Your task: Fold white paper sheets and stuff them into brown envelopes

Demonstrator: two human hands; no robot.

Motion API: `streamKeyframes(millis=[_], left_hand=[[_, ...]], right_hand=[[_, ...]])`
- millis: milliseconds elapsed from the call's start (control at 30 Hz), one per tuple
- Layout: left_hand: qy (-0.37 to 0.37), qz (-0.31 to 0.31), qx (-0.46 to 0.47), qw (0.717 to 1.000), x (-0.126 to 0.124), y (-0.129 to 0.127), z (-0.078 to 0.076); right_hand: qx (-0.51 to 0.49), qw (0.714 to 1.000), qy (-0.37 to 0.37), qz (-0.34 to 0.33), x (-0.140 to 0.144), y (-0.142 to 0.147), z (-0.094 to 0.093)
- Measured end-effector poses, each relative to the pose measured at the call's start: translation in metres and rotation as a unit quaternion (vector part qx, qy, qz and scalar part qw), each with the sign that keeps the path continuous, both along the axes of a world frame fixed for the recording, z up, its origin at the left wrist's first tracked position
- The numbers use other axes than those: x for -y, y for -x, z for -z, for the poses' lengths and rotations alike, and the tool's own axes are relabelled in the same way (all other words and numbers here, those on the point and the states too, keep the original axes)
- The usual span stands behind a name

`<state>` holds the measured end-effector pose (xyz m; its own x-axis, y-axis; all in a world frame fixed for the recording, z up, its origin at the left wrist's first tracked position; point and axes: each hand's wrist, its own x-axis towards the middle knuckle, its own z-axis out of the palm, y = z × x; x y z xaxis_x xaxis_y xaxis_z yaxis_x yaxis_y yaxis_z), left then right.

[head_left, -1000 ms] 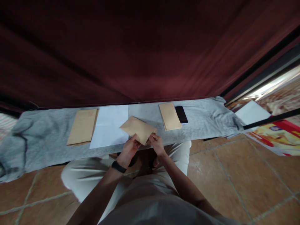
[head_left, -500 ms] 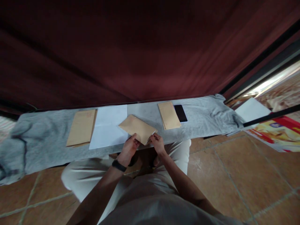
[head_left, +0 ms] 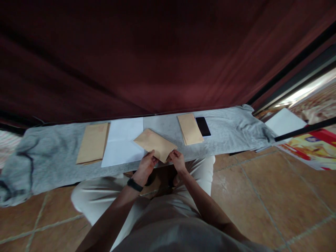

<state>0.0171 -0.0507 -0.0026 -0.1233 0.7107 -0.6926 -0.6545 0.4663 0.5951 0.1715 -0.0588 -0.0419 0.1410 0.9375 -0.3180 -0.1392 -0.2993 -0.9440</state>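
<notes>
A brown paper envelope (head_left: 155,142) lies slantwise in front of me, its upper left corner over a sheet of white paper (head_left: 119,147). Along its near edge, my left hand (head_left: 147,163) grips it with the thumb on top and the fingers underneath. My right hand (head_left: 176,159) pinches the envelope's right end, where the flap side is; the fingertips partly hide that end. Left of the paper rests a stack of brown envelopes (head_left: 91,143). A smaller pile of envelopes (head_left: 191,129) sits to the right, beside a dark-screened phone (head_left: 203,126).
A grey cloth (head_left: 231,127) covers the narrow bench. Behind it hangs a dark red curtain (head_left: 162,70). At right, beyond a dark metal bar, are a white sheet (head_left: 285,121) and a red and yellow box (head_left: 312,147). My knees are just under the bench's front edge.
The envelope's right end, which stood slightly gaping with a pale edge showing, now looks flatter under my right fingers. Both hands keep their hold; the whole view has shifted slightly.
</notes>
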Motion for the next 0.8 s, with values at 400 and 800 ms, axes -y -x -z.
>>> streamKeyframes(millis=[400, 800], left_hand=[[-0.008, 0.014, -0.018, 1.0, -0.001, 0.0, 0.006], [-0.01, 0.009, -0.041, 0.999, -0.008, -0.003, 0.011]], right_hand=[[-0.001, 1.0, 0.01, 0.0, 0.002, -0.003, -0.001], [0.027, 0.999, 0.025, -0.007, 0.001, -0.006, 0.004]])
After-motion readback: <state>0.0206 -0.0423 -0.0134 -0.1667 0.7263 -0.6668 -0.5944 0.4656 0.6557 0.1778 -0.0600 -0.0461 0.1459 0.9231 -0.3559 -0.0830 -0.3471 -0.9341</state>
